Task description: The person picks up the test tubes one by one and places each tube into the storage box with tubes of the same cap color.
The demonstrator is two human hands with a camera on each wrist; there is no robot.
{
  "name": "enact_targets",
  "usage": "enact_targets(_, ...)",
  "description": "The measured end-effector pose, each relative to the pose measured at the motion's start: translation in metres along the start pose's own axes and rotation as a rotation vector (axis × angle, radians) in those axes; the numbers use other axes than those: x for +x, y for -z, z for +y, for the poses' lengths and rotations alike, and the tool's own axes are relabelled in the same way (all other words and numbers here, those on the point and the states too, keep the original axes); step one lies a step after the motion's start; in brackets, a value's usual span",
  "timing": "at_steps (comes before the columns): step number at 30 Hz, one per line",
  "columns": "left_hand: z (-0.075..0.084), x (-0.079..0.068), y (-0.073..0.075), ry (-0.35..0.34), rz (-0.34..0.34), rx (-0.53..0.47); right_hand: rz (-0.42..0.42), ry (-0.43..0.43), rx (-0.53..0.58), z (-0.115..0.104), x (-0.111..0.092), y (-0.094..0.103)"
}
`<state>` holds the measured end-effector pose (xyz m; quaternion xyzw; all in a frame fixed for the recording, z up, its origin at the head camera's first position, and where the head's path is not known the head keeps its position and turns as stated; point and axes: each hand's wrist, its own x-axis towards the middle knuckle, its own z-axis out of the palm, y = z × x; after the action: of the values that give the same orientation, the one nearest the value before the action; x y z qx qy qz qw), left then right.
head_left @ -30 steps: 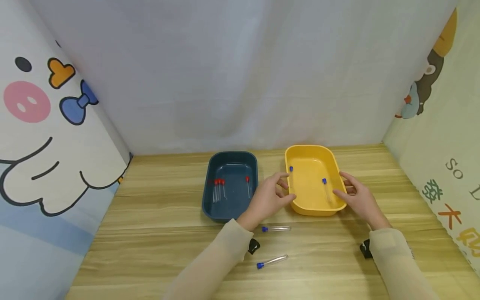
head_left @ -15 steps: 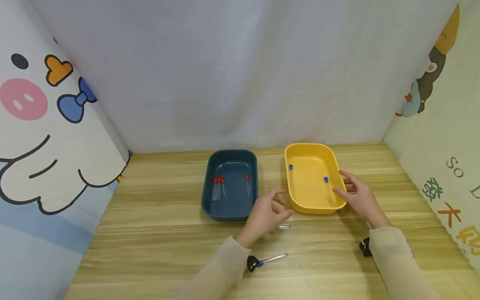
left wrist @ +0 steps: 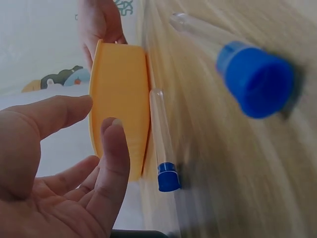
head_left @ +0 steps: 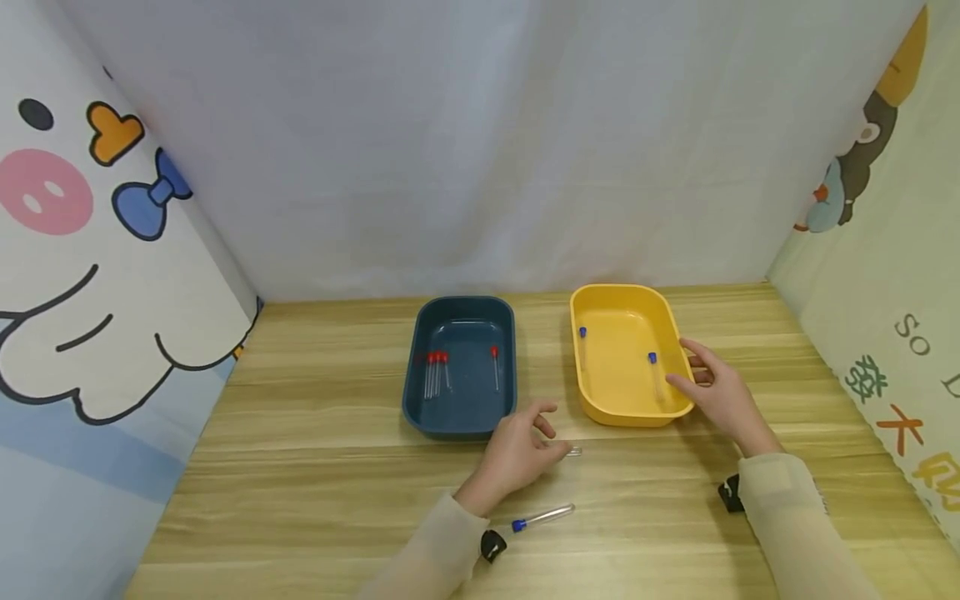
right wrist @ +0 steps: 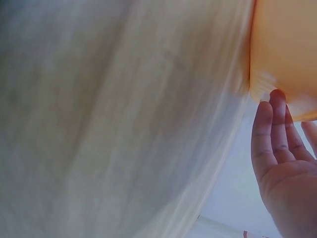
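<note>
My left hand (head_left: pixel 521 454) hovers just above the table, fingers apart and holding nothing. Beneath it lies a test tube (left wrist: pixel 161 129) with a blue cap; in the head view only its clear end shows. Closer to me rests another blue-capped test tube (head_left: pixel 546 516), large in the left wrist view. My right hand (head_left: pixel 718 396) holds the right side of the yellow tray (head_left: pixel 630 417), thumb over the rim and fingers against the outer wall (right wrist: pixel 287 54). Inside this tray are two blue-capped test tubes (head_left: pixel 655 375), one along the left wall.
A dark blue tray (head_left: pixel 457 432) stands left of the yellow one, with several red-capped test tubes (head_left: pixel 496 367) in it. Behind both trays hangs a pale cloth (head_left: pixel 480 167). Printed cartoon cloths flank the wooden table (head_left: pixel 315 467).
My left hand has left the yellow tray's left rim and come down toward me, over the upper tube on the table. My right hand has stayed at the tray's right side.
</note>
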<state>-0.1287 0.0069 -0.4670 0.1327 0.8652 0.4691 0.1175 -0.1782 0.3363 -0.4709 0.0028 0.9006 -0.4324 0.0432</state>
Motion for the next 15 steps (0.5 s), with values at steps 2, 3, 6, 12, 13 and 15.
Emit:
enact_targets(2,-0.002,-0.003,-0.001,-0.001,0.003,0.018,-0.001,-0.001,0.0,0.0,0.0,0.0)
enact_targets(3,-0.003,-0.004,-0.001,-0.003,0.005,0.032,-0.002,-0.001,-0.003,0.0,0.0,0.0)
enact_targets(6,-0.006,-0.007,-0.003,-0.003,0.009,0.08,-0.004,-0.003,-0.004,0.0,0.0,0.001)
enact_targets(12,-0.011,-0.011,-0.004,-0.001,-0.011,0.119,-0.002,0.0,-0.008,-0.001,0.0,0.001)
enact_targets(13,-0.012,-0.012,-0.003,0.001,-0.015,0.123,-0.002,0.0,-0.009,-0.001,0.0,0.001)
enact_targets(15,-0.013,-0.012,-0.003,0.005,-0.022,0.133,-0.001,-0.001,-0.013,-0.001,0.0,0.0)
